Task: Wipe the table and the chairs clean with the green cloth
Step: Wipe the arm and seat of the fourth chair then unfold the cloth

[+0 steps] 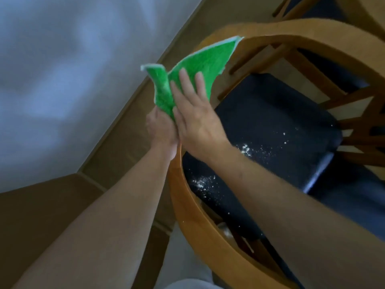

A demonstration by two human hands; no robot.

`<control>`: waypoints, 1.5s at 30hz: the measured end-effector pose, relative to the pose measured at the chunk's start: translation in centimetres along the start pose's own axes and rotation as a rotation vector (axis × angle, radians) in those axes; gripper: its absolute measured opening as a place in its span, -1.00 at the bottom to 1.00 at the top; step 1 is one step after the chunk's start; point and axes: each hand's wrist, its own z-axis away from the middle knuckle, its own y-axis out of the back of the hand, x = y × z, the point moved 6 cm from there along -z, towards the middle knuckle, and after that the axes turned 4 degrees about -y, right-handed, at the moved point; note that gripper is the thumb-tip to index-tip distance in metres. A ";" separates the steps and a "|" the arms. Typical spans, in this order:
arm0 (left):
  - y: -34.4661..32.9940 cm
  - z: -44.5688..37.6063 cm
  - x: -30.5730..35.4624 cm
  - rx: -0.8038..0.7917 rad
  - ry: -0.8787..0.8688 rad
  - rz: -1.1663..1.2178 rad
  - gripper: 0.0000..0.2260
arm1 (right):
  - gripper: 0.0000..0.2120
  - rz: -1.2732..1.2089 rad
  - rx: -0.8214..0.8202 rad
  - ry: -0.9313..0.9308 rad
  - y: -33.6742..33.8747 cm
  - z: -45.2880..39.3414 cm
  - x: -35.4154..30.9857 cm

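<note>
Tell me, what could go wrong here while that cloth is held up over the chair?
1. The right hand lies flat against the cloth that the left hand grips. Anything knocked loose could fall back onto the dark seat.
2. White crumbs already lie on the seat. A sweep might push them onto the floor rather than gather them.
</note>
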 end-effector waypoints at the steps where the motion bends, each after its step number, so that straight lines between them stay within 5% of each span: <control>1: 0.0 0.0 -0.4 -0.020 0.031 0.046 -0.68 | -0.56 -0.108 -0.072 -0.064 -1.0 2.1 -0.5; 6: 1.1 -1.0 -0.2 0.149 -0.001 -0.043 -0.69 | -0.71 -0.365 -0.194 -0.400 -4.0 9.9 0.2; 10: 1.1 -0.2 0.6 0.248 -0.074 -0.090 -0.66 | -0.90 -0.174 -0.138 -0.224 -3.4 13.8 -0.4; 15: 0.4 1.1 0.8 0.236 -0.058 -0.296 -0.63 | -0.65 0.171 -0.379 -0.101 -3.3 20.6 0.3; 21: 0.4 0.9 1.0 0.246 -0.025 -0.241 -0.67 | -0.49 0.067 -0.387 -0.352 -2.8 22.7 2.8; 26: 0.7 -1.0 -0.4 0.176 0.008 -0.309 -0.48 | -0.37 -0.100 -0.534 -0.526 -6.6 17.3 1.4; 33: 0.5 -0.6 0.8 0.111 -0.072 -0.367 -0.68 | -0.46 -0.290 -0.366 -0.720 -6.9 13.9 1.9; 39: 0.6 -0.8 0.1 0.093 -0.034 -0.396 -0.61 | -0.68 -0.281 -0.370 -0.797 -5.6 17.9 3.9; 43: 1.1 -0.8 0.6 0.099 -0.020 -0.487 -0.67 | -0.59 -0.402 -0.465 -1.111 -5.3 23.2 7.8; 45: 1.3 0.0 2.6 0.100 -0.124 -0.514 -0.75 | -0.55 -0.577 -0.273 -1.303 -4.2 25.0 10.3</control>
